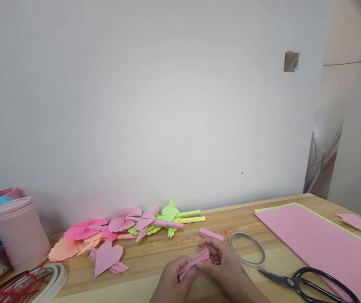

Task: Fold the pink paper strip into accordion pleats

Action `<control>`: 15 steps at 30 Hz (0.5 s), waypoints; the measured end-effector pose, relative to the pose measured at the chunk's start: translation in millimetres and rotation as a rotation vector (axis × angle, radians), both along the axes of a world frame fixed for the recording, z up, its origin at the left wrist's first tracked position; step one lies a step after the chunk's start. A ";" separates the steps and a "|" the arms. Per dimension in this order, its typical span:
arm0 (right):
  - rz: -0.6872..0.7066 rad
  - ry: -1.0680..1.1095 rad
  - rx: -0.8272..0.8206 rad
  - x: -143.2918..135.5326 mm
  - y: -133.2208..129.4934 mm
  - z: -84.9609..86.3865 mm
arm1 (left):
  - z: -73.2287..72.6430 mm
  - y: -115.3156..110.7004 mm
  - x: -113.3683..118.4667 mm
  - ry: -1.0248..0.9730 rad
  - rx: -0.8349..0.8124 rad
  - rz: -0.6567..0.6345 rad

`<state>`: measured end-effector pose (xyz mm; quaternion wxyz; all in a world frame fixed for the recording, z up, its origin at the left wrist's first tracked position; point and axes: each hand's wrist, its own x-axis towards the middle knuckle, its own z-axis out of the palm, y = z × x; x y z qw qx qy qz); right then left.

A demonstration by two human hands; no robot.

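Hands, left hand [171, 278] and right hand [223, 263], pinching folded pink paper [193, 263]

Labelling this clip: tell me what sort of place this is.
Probably a home paper-craft table: folded paper flowers along the wall, pink paper sheets, scissors and a tape roll on a wooden tabletop.

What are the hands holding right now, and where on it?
Both hands, left hand and right hand, pinch a folded pink paper strip: left at its lower end, right at its upper end.
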<state>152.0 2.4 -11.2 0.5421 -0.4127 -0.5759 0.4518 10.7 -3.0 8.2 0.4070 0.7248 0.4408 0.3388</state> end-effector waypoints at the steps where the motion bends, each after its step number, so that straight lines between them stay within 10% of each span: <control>1: 0.017 -0.023 -0.003 -0.3 -1.1 0.6 | 1.9 -0.9 0.4 -0.006 -0.008 -0.015; 15: 0.003 0.107 -0.089 -1.2 -1.8 3.2 | 2.6 3.0 -3.3 -0.564 -0.324 -0.062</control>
